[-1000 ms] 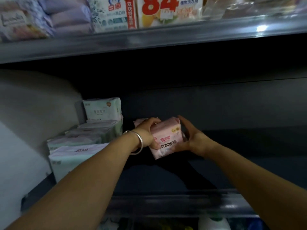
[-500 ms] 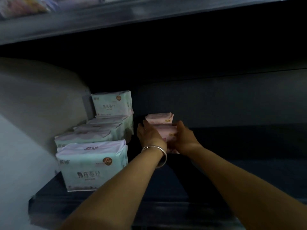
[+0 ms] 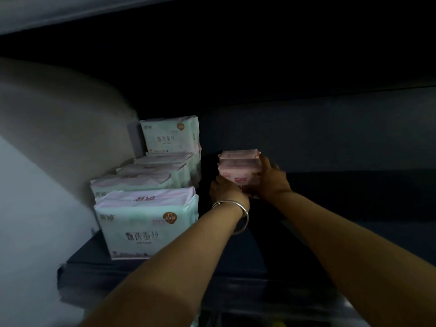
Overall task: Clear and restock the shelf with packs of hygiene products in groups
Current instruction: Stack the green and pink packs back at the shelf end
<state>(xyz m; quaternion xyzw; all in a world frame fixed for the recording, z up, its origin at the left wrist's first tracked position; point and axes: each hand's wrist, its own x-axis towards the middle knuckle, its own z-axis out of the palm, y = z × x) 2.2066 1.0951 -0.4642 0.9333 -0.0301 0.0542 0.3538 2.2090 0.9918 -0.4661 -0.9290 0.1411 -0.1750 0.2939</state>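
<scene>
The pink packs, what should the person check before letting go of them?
1. Pink packs sit on the shelf: cannot tell, the bottom is hidden.
2. Pink packs lined up with each other: ok.
3. Left hand and right hand hold each side: ok.
4. Gap kept from the green packs: ok.
5. Room to the right for more: ok.

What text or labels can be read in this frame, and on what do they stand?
Front mint-green pack: large dark Chinese characters on its face, a brand mark on its top; too blurred to read.
Rear mint-green pack: the same kind of print, blurred.
Pink packs held by the left hand and right hand: a small red logo, unreadable.
</scene>
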